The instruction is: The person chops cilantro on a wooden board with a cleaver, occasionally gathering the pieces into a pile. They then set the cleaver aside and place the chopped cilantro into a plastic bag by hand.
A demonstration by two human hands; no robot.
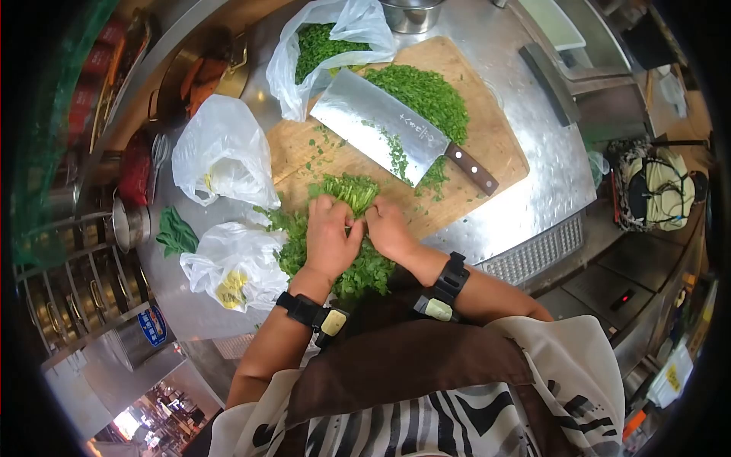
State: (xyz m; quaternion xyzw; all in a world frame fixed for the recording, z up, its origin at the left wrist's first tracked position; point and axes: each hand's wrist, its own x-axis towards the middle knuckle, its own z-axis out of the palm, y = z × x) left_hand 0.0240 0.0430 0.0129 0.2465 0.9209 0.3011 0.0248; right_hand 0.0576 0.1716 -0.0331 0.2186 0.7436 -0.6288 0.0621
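Note:
A bunch of leafy green herbs (367,273), which looks like cilantro or parsley, lies at the near edge of the wooden cutting board (487,141), its stem ends facing away from me. My left hand (331,234) is closed around the bunch from the left. On the other side, my right hand (390,228) grips the stems with curled fingers. Beyond both hands, a broad cleaver (381,126) rests flat on the board, its wooden handle to the right. Finely chopped herbs (426,95) are heaped behind the blade and partly covered by it.
A plastic bag (285,76) of chopped greens stands at the back left. Two more plastic bags, one upper (221,148) and one lower (255,255), sit left of the board. A dark green cloth-like piece (177,232) lies beside them. At the back is a metal bowl (411,15).

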